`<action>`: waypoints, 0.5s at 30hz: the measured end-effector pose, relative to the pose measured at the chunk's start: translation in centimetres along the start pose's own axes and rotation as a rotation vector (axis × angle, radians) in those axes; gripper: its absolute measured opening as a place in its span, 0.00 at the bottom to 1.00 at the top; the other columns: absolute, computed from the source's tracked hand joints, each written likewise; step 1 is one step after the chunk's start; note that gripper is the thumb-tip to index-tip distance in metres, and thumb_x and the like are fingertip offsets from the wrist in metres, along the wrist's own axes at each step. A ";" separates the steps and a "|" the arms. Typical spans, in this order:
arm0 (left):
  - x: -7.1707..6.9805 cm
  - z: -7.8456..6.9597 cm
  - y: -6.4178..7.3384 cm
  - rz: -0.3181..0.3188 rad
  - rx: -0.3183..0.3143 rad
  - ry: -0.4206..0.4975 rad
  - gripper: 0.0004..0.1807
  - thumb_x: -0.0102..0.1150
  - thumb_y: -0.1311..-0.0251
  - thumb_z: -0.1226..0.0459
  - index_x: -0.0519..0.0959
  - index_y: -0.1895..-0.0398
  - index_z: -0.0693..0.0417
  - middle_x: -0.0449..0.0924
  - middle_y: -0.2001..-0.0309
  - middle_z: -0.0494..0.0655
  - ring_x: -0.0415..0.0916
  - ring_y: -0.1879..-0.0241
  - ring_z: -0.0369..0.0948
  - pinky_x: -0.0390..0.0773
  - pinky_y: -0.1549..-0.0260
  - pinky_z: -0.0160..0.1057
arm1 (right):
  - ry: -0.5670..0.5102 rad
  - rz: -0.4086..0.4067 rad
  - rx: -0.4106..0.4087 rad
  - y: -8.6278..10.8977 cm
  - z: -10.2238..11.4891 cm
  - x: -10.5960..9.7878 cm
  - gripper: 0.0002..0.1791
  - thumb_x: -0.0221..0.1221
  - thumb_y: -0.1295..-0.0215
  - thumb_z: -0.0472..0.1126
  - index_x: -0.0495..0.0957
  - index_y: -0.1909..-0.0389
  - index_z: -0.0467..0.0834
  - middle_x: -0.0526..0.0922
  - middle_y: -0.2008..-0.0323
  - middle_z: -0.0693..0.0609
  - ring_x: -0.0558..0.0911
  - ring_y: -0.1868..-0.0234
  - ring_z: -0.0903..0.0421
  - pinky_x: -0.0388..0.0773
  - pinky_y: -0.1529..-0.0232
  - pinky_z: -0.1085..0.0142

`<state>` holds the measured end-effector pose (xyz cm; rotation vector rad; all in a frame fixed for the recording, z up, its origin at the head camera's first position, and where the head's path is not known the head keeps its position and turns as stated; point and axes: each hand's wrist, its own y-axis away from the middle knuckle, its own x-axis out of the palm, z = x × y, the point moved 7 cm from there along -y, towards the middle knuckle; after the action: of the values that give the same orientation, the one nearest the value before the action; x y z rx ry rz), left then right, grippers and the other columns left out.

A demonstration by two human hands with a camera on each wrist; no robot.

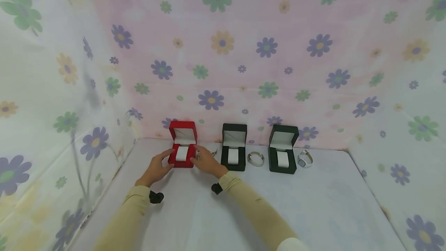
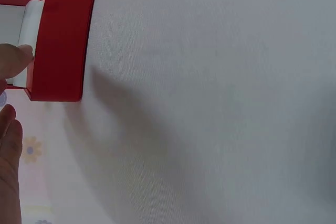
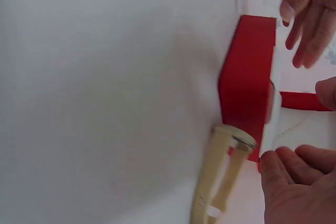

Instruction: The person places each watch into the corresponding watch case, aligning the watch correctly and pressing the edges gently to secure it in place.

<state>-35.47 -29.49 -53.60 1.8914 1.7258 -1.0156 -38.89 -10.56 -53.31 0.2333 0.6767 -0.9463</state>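
A red watch box (image 1: 182, 163) stands with its lid raised at the back left of the table, a white cushion (image 1: 182, 153) inside it. My left hand (image 1: 156, 169) is at the box's left side, fingers and thumb spread apart near its edge. On the other side, my right hand (image 1: 207, 162) reaches to the box's right edge, fingers extended. In the right wrist view, a watch with a cream strap (image 3: 208, 182) lies right beside the red box (image 3: 249, 66); in the head view my right hand mostly hides it. The left thumb (image 2: 16, 61) overlaps the cushion in the left wrist view.
Two dark watch boxes stand with raised lids to the right, the middle one (image 1: 233, 167) and the far one (image 1: 283, 170), each with a white cushion. One watch (image 1: 256, 159) lies between them, and a white watch (image 1: 305, 159) at the far right. Flowered cloth walls (image 1: 237, 57) surround the table (image 1: 313, 212).
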 end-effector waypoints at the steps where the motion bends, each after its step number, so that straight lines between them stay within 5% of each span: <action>1: 0.0 0.1 -0.1 -0.006 -0.003 0.003 0.33 0.63 0.37 0.73 0.67 0.28 0.67 0.66 0.29 0.68 0.62 0.28 0.66 0.62 0.31 0.67 | -0.005 -0.014 0.005 -0.1 -0.2 0.3 0.35 0.55 0.23 0.43 0.56 0.23 0.33 0.65 0.26 0.39 0.66 0.25 0.45 0.67 0.26 0.51; 15: 0.5 -0.3 -2.1 0.009 -0.054 0.022 0.32 0.58 0.37 0.77 0.66 0.28 0.68 0.66 0.29 0.70 0.61 0.29 0.67 0.64 0.32 0.67 | -0.108 -0.159 0.038 -0.5 -2.4 0.7 0.28 0.56 0.28 0.32 0.63 0.30 0.27 0.74 0.39 0.35 0.76 0.39 0.45 0.77 0.36 0.53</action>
<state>-37.49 -28.60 -53.38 1.8818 1.7378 -0.9393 -40.07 -10.18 -55.58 0.1625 0.5841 -1.1164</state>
